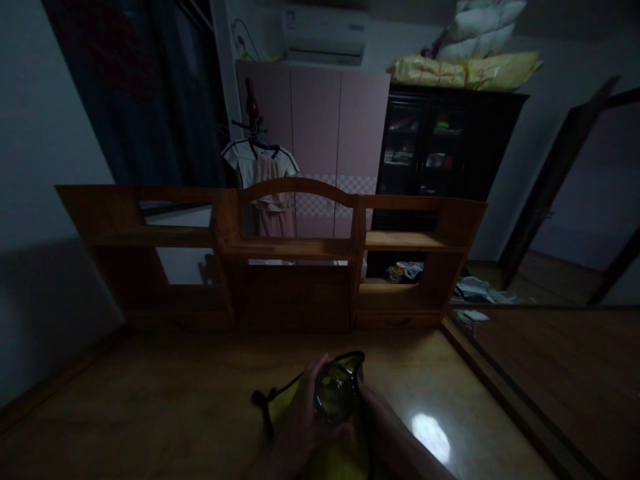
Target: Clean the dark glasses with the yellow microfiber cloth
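Note:
Low in the middle of the head view, my left hand (301, 417) is wrapped round a round, clear glass vessel (334, 393), with its shiny circular end facing up. My right hand (379, 413) is at the right side of the glass, gripping the dark-edged border of a yellow cloth piece (345, 453); its fingertips are partly hidden. The cloth lies under and around the glass, with a black cord or knotted end sticking out at the left. Whether it is a bag or a flat cloth, I cannot tell in this dim light.
A wooden shelf unit (290, 248) stands along the far edge of the glossy wooden surface (165, 387). Beyond it are a pink wardrobe (315, 120), hanging clothes (267, 170) and a dark cabinet (495, 140). A raised wooden edge (495, 393) runs along the right.

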Demonstrator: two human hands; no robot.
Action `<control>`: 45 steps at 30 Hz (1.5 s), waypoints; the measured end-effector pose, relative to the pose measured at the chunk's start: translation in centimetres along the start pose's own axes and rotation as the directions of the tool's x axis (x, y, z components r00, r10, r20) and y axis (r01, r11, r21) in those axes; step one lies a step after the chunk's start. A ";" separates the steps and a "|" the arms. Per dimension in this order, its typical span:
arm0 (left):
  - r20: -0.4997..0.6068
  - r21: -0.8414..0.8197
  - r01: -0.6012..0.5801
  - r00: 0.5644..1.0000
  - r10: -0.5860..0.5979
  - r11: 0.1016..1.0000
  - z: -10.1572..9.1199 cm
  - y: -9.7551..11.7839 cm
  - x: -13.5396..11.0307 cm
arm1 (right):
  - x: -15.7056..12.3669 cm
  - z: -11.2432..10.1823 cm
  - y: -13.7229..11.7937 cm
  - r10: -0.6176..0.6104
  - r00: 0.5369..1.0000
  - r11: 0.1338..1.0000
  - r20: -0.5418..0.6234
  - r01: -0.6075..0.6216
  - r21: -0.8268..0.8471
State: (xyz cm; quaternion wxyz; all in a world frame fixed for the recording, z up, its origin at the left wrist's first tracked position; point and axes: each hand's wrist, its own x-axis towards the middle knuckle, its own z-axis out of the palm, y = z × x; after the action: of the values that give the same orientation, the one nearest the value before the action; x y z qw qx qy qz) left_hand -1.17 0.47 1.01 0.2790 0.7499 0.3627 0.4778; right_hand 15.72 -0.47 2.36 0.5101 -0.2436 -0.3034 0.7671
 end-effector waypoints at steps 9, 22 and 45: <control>0.209 0.278 -0.155 0.973 0.098 0.948 0.4 0.8 -0.4 | 0.1 -0.8 -0.7 0.003 1.000 0.998 0.014 -0.004 0.064; 0.035 0.423 -0.075 0.997 0.066 0.903 0.0 -1.6 -0.4 | -1.1 0.5 -0.7 0.017 0.996 0.999 0.085 -0.020 0.038; 0.165 0.490 -0.295 0.955 0.245 0.821 0.2 0.6 -0.8 | -0.2 -0.1 1.6 0.206 0.979 0.972 -0.003 -0.204 0.119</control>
State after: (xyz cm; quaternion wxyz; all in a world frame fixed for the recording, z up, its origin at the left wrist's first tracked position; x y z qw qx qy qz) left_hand -1.02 -0.51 0.99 0.0176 0.8622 0.3524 0.3635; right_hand 14.84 -1.07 1.11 0.4439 -0.2489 -0.2267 0.8304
